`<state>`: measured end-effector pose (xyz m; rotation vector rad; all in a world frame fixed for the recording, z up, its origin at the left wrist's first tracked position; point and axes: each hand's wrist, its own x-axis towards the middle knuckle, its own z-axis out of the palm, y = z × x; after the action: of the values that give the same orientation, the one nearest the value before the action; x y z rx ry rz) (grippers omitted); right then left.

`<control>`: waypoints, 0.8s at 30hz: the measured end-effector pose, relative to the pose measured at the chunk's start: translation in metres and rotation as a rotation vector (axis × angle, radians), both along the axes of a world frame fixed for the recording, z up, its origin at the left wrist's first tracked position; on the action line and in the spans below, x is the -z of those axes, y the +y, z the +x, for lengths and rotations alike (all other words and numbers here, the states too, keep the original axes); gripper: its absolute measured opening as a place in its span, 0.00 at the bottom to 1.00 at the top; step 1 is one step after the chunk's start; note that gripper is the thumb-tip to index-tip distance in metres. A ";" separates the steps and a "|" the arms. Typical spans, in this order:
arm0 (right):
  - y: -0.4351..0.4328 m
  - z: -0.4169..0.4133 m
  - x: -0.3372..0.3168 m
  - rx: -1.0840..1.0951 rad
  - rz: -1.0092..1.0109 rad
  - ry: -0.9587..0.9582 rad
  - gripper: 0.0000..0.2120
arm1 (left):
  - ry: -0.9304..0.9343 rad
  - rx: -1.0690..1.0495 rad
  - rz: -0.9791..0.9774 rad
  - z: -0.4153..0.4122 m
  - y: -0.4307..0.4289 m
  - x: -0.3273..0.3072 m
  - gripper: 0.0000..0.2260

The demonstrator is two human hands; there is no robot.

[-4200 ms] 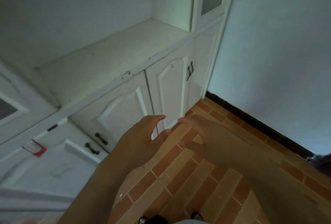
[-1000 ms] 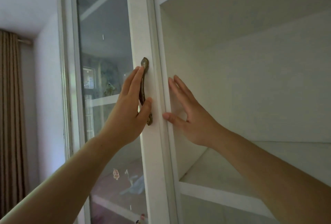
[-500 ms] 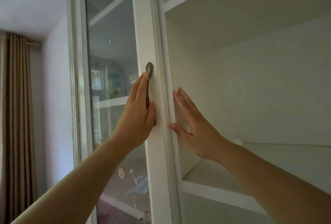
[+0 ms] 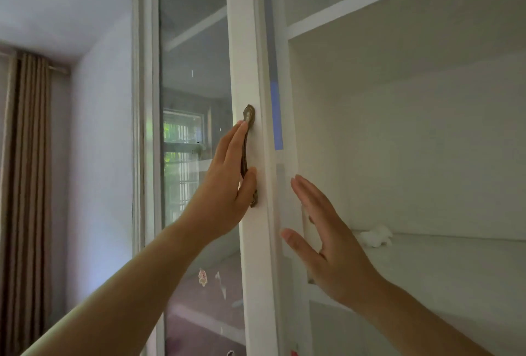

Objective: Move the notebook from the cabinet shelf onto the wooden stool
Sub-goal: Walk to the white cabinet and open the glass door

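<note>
Beside left fingers (image 4: pixel 232 147): door handle (image 4: pixel 247 153).

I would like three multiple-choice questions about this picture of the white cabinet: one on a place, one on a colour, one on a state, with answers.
1. Where does the small white crumpled object lie?
A. on the shelf inside the white cabinet
B. on the floor
C. in the right hand

2. What colour is the narrow metal door handle?
A. bright red
B. dark bronze-brown
C. blue

3. What is the state of the right hand?
A. closed on a notebook
B. gripping the handle
C. open and empty, fingers spread

Answers:
1 A, it rests at the back left of the shelf.
2 B, the metal looks dull brown against the white frame of the glass-paned door.
3 C, only the left hand is on the handle; no notebook is in view.
</note>
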<state>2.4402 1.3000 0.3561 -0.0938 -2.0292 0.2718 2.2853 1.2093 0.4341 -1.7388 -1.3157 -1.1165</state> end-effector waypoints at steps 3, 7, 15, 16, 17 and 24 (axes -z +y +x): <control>-0.018 -0.005 0.020 -0.017 -0.024 0.038 0.29 | 0.002 0.036 -0.006 -0.004 -0.012 0.000 0.28; -0.040 -0.019 0.044 -0.012 -0.036 0.033 0.31 | -0.010 0.076 -0.018 -0.009 -0.027 0.000 0.28; -0.073 -0.042 0.054 0.019 -0.136 0.017 0.30 | -0.015 0.122 -0.032 -0.019 -0.052 -0.002 0.28; -0.077 -0.042 0.054 0.018 -0.161 0.010 0.31 | -0.016 0.134 -0.032 -0.020 -0.056 -0.002 0.28; -0.082 -0.043 0.054 0.018 -0.181 0.005 0.31 | -0.015 0.148 -0.032 -0.021 -0.059 -0.002 0.28; -0.114 -0.048 0.055 0.014 -0.215 0.025 0.33 | -0.027 0.221 -0.026 -0.031 -0.081 -0.001 0.27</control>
<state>2.3926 1.1858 0.3006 -0.2375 -1.9684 0.4795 2.2547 1.1281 0.4350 -1.9312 -1.1794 -1.2529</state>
